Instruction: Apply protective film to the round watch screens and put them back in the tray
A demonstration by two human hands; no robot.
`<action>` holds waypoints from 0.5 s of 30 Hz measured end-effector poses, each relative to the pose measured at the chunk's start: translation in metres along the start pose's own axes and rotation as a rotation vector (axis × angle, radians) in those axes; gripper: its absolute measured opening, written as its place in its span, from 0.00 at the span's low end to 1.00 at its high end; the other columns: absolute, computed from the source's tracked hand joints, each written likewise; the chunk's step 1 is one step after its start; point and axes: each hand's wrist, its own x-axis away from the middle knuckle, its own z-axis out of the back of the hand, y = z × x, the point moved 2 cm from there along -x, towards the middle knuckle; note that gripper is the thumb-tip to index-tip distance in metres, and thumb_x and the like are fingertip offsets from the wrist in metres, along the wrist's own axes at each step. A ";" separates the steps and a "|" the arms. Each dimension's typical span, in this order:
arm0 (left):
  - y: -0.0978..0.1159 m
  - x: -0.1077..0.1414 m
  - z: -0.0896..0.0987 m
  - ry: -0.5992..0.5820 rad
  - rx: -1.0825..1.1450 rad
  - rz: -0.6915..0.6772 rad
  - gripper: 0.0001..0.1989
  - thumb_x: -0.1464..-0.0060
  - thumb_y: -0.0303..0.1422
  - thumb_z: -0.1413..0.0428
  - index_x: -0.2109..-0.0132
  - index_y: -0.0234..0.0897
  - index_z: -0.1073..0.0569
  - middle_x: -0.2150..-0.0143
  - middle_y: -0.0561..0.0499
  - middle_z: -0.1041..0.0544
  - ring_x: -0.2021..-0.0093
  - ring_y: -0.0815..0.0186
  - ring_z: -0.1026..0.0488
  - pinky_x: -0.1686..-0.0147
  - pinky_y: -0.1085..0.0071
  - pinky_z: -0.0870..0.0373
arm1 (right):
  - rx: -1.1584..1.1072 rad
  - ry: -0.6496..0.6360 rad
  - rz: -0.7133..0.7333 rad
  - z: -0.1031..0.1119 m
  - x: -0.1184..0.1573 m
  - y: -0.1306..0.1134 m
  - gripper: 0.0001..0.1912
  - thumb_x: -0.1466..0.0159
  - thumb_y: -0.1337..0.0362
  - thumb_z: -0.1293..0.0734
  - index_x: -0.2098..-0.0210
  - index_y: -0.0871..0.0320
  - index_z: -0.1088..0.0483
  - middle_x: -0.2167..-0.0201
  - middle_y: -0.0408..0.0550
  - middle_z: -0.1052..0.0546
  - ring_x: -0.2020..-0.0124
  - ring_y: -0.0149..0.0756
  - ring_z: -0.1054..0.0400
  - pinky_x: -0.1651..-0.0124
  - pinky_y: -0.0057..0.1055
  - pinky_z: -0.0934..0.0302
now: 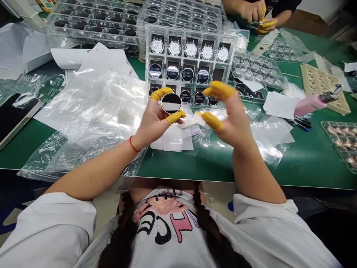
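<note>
Between thumb and index finger, my left hand (154, 118) grips a round watch face (171, 103) by its rim, its dark glossy side with a pale reflected band toward me. Yellow finger cots cover those fingertips. To the right, my right hand (231, 115), slightly blurred, has its cotted thumb and index finger spread apart, with nothing seen held between them. Behind both hands a clear plastic tray (192, 59) leans upright; silvery round pieces fill its top row, dark round ones the lower rows. Part of its bottom row is hidden by my hands. White paper slips (178, 137) lie below.
Stacked clear trays (92, 24) stand at the back. Plastic sheets (108, 104) and a phone (19, 115) lie left. On the right are a pink bottle (312, 105), pens (301, 123), a beige tray (323, 85) and another clear tray (341, 139). A co-worker's hands (259, 18) work at the back right.
</note>
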 end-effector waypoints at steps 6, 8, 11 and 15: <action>0.009 0.000 0.003 0.143 -0.051 -0.115 0.35 0.48 0.48 0.38 0.39 0.52 0.46 0.45 0.49 0.27 0.40 0.55 0.27 0.53 0.57 0.19 | 0.005 0.080 -0.075 -0.018 0.006 0.029 0.06 0.37 0.60 0.32 0.62 0.54 0.25 0.64 0.45 0.21 0.62 0.37 0.26 0.55 0.42 0.30; 0.013 -0.002 0.006 0.210 -0.060 -0.168 0.32 0.44 0.48 0.41 0.39 0.54 0.48 0.40 0.49 0.30 0.36 0.57 0.31 0.51 0.59 0.19 | 0.076 0.279 0.069 -0.012 0.009 0.025 0.05 0.36 0.62 0.34 0.62 0.51 0.25 0.65 0.45 0.21 0.62 0.38 0.27 0.57 0.43 0.31; 0.012 -0.007 0.012 0.235 -0.026 -0.162 0.27 0.41 0.47 0.44 0.40 0.53 0.47 0.38 0.49 0.31 0.37 0.60 0.30 0.49 0.60 0.20 | 0.138 0.460 0.378 -0.004 0.014 0.009 0.09 0.38 0.67 0.31 0.60 0.47 0.25 0.65 0.44 0.22 0.64 0.38 0.27 0.60 0.41 0.32; -0.008 -0.019 0.023 0.234 0.033 -0.053 0.24 0.40 0.45 0.44 0.43 0.47 0.45 0.47 0.47 0.25 0.45 0.62 0.23 0.45 0.58 0.23 | 0.085 0.313 0.776 0.002 0.021 -0.017 0.06 0.43 0.67 0.30 0.67 0.48 0.27 0.65 0.42 0.22 0.62 0.35 0.26 0.63 0.36 0.31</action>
